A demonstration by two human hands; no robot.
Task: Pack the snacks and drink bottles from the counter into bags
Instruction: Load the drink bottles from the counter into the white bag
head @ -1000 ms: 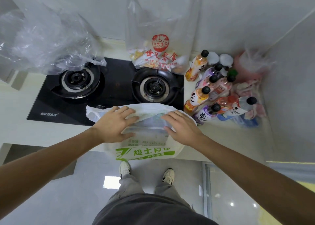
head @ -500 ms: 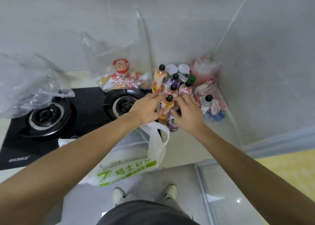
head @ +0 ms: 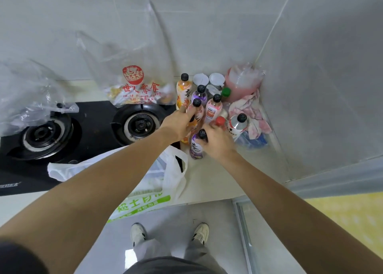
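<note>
Head view: left hand (head: 179,122) grips the orange bottle (head: 191,126); right hand (head: 217,142) wraps the purple bottle (head: 196,147) at its neck, both by the hob's right edge. Lift straight up, then swing to the white bag (head: 165,182) at the counter's front edge; its mouth looks slack, so drop in one at a time. Packed bottles behind may topple. Snack bag (head: 141,91) sits on the hob's back edge.

Below me sits a black gas stove (head: 93,128) with two burners. In the corner I see a crumpled pink-and-white cloth (head: 251,109), and my white shoes (head: 137,232) on the grey floor (head: 217,215).
</note>
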